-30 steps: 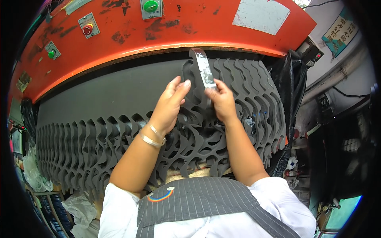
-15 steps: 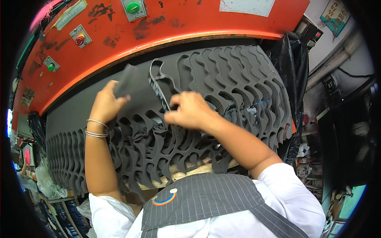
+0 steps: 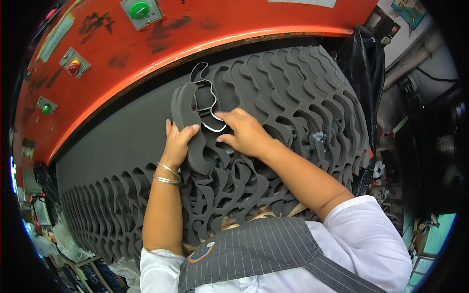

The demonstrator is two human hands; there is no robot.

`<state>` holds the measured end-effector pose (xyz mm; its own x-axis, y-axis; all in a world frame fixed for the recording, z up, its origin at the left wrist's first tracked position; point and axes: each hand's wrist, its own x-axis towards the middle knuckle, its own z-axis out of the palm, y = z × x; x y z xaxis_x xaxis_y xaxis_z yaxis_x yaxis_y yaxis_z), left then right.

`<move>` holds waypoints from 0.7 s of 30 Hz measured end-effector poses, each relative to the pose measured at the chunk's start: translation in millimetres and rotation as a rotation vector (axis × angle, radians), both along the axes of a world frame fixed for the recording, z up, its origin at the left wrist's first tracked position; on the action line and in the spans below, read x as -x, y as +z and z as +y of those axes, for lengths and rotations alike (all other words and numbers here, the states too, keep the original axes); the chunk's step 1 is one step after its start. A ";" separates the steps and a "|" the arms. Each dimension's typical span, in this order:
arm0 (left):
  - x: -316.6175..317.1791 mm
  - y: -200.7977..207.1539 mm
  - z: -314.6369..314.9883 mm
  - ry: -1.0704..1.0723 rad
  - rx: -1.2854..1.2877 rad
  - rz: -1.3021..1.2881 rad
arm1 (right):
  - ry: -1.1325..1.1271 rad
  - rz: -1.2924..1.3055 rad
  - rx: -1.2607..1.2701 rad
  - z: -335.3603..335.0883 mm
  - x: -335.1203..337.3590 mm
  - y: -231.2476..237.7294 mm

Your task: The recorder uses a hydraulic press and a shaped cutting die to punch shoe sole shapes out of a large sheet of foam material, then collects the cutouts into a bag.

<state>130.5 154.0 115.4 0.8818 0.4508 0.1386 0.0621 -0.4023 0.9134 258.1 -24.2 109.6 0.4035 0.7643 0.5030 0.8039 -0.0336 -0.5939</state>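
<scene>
A curved grey foam piece [image 3: 187, 110], which looks like two layers stacked, is gripped in my left hand [image 3: 177, 146], thumb on its face and fingers behind. Just right of it is a metal cutting die [image 3: 213, 97], a wavy narrow outline with crossbars and a bright edge. My right hand [image 3: 246, 134] has thumb and forefinger around the die's near end. Beneath both lies a thick dark grey foam sheet [image 3: 117, 141], its right side and near edge cut into rows of wavy holes. The foam piece hides part of the die's left side.
An orange machine beam [image 3: 195, 22] spans the far side, with a green knob [image 3: 139, 10], a red button [image 3: 74, 68] and a green button [image 3: 46, 108]. Black plastic [image 3: 361, 63] hangs at the right end. Loose cut scraps [image 3: 229, 180] clutter the sheet's near edge.
My left hand has moved right and nearer the die, with the foam piece now clear in its grip. The die has turned from a tilted stance, showing its bright edge. My view has shifted.
</scene>
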 end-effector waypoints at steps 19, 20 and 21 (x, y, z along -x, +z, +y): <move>56.1 38.0 36.2 0.446 0.372 -0.632 | -0.092 -0.283 -0.049 -34.6 1.1 22.2; 79.4 45.2 57.7 0.538 0.238 -0.751 | -0.098 -0.258 -0.006 -39.6 3.3 31.1; 90.2 60.3 69.4 0.742 0.235 -0.801 | -0.088 -0.271 -0.041 -40.7 -2.0 38.9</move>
<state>40.3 223.4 175.7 0.0779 0.9182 0.3883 -0.4254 -0.3216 0.8459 260.2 -64.9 148.5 0.3142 0.7092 0.6311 0.9285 -0.0908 -0.3602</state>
